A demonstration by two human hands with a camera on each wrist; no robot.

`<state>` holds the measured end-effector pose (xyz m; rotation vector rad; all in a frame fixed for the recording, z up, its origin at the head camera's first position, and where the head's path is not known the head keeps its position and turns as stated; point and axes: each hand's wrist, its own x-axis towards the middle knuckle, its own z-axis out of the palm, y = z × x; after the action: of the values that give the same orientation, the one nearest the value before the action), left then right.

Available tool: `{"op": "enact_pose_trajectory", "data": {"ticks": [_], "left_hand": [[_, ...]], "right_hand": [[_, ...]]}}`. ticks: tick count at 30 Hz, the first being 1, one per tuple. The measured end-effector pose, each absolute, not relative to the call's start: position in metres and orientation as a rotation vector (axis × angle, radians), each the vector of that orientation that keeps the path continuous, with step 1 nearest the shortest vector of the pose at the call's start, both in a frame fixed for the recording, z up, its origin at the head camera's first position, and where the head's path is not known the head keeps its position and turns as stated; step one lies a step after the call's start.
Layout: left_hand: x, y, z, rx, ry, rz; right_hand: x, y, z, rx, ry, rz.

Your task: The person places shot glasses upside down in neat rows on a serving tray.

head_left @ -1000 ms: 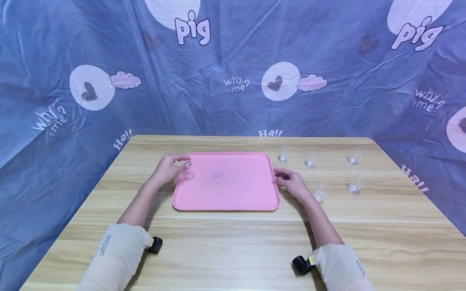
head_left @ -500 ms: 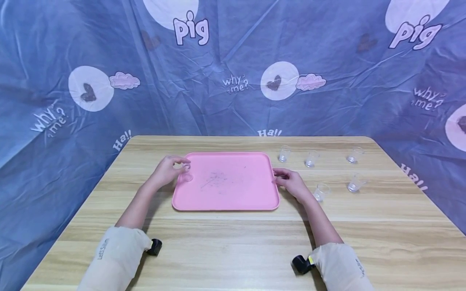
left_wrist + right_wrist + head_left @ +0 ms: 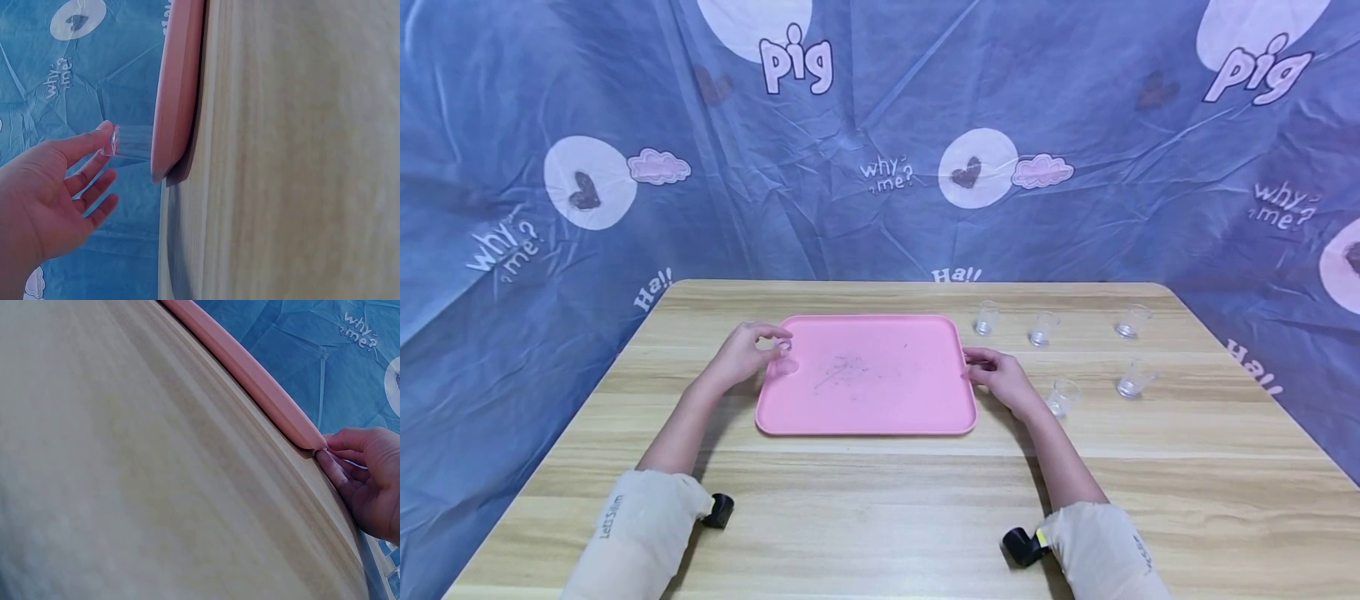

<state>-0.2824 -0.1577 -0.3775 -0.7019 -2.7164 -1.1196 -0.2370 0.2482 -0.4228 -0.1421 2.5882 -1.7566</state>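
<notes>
My left hand (image 3: 742, 354) pinches a small clear glass (image 3: 132, 142) by its thick base between thumb and fingertips. The glass is upside down, its mouth toward the left part of a pink tray (image 3: 887, 400). Whether its rim touches the tray is hard to tell, since the tray's raised edge hides it in the left wrist view. At the opposite side, my right hand (image 3: 1003, 379) holds the tray's right edge, with the thumb and fingers around the rim in the right wrist view. Dark scuff marks show on the tray's surface.
Several similar clear glasses stand to the right of the tray, among them a back one (image 3: 987, 318), a far right one (image 3: 1132, 321) and one beside my right forearm (image 3: 1062, 398). The wooden table (image 3: 880, 508) ends at a blue printed cloth (image 3: 880, 217).
My left hand has come slightly nearer to me and lower, with the glass in its fingers. The right hand and the tray stay in place.
</notes>
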Motion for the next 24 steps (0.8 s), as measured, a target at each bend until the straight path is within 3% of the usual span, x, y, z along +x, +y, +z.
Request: {"op": "enact_pose_trajectory", "data": {"ticks": [11, 18, 24], "left_hand": [[-0.279, -0.174, -0.377, -0.607, -2.767, -1.347], [-0.275, -0.190, -0.393, -0.405, -2.748, -1.754], [-0.275, -0.196, -0.406, -0.313, -2.773, -1.834]], "right_hand": [[-0.236, 0.247, -0.422, -0.150, 2.597, -1.738], [-0.237, 0.248, -0.423, -0.151, 2.611, -1.723], [-0.238, 0.247, -0.424, -0.138, 2.597, -1.732]]}}
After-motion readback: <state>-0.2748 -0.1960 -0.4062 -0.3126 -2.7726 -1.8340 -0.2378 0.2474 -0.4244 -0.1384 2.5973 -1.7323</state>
